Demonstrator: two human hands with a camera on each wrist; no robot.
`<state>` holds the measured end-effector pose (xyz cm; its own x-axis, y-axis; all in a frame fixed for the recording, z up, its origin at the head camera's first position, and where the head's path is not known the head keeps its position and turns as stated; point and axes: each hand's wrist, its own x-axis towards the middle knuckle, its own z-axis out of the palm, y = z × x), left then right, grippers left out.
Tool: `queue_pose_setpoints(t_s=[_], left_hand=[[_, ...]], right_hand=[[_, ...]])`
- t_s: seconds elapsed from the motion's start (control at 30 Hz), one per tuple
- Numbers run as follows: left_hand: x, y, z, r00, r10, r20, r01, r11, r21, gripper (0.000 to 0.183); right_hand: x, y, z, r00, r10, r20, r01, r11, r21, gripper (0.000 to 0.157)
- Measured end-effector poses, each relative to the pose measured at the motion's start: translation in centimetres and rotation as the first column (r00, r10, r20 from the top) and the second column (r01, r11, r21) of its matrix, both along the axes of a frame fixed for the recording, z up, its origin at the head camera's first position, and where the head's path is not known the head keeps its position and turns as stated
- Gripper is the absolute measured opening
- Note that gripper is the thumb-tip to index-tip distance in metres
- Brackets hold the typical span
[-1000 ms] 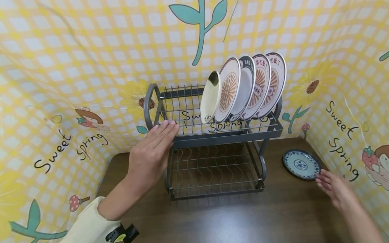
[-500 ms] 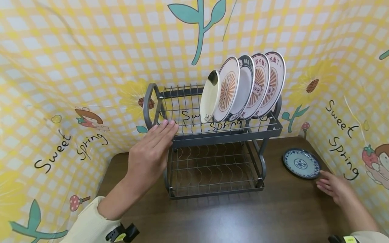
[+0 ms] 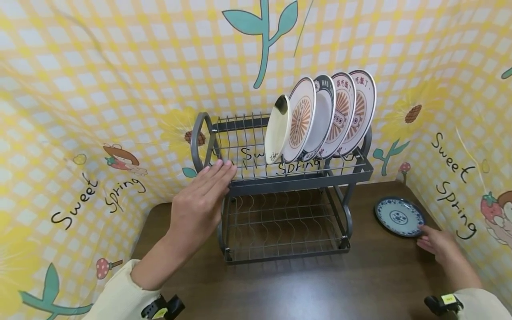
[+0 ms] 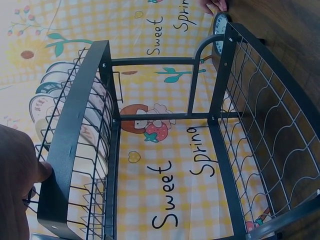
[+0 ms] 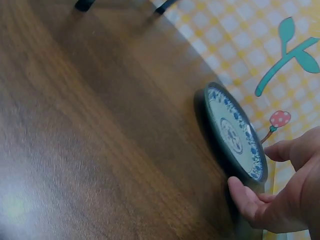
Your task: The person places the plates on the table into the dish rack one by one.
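Note:
A grey two-tier dish rack (image 3: 300, 182) stands on the brown table. My left hand (image 3: 200, 200) holds the front left corner of its upper tier, fingers laid over the top. In the left wrist view the thumb (image 4: 44, 171) presses the front rail. Several plates (image 3: 301, 120) stand upright in the right part of that tier, a cream dish (image 3: 277, 131) leftmost. At the right, a small blue-and-white plate (image 3: 399, 216) with a dark rim lies near the table edge. My right hand (image 3: 442, 244) pinches its near right rim, thumb above and fingers at the lower side.
The lower wire tier (image 3: 284, 226) holds no dishes. Yellow checked cloth (image 3: 132, 89) with printed drawings surrounds the table at back and sides. Brown tabletop (image 3: 304, 289) lies in front of the rack and between it and the small plate.
My right hand has shifted slightly at the small plate's rim, its thumb now overlapping the edge. The left hand and the plates in the rack stay put; the view shifts a little.

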<state>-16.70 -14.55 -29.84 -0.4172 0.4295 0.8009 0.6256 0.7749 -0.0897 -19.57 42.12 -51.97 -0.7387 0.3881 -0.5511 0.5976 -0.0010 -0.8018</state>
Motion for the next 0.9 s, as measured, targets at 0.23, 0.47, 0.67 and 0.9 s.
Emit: queue_pose_setpoints(t_s=[0.23,0.47,0.67,0.9], left_hand=[[0.1,-0.1,0.0,1.0,-0.008,-0.011,0.008,1.0,0.012,0.038],[0.1,0.0,0.0,1.0,0.002,0.008,-0.002,1.0,-0.001,0.037],[0.1,0.0,0.0,1.0,0.013,-0.001,-0.013,1.0,-0.003,0.036],[0.1,0.0,-0.1,1.0,0.015,0.001,-0.015,1.0,-0.006,0.037]], right_hand=[[-1.1,0.2,-1.3,1.0,0.021,-0.023,-0.019,0.997,0.08,0.078],[-1.5,0.4,-2.0,1.0,0.012,-0.025,-0.007,0.976,0.215,0.053],[-1.6,0.3,-2.0,0.999,0.005,-0.031,0.003,0.971,0.239,0.036],[-1.4,0.2,-1.9,0.998,-0.019,-0.056,0.031,0.973,0.227,0.016]])
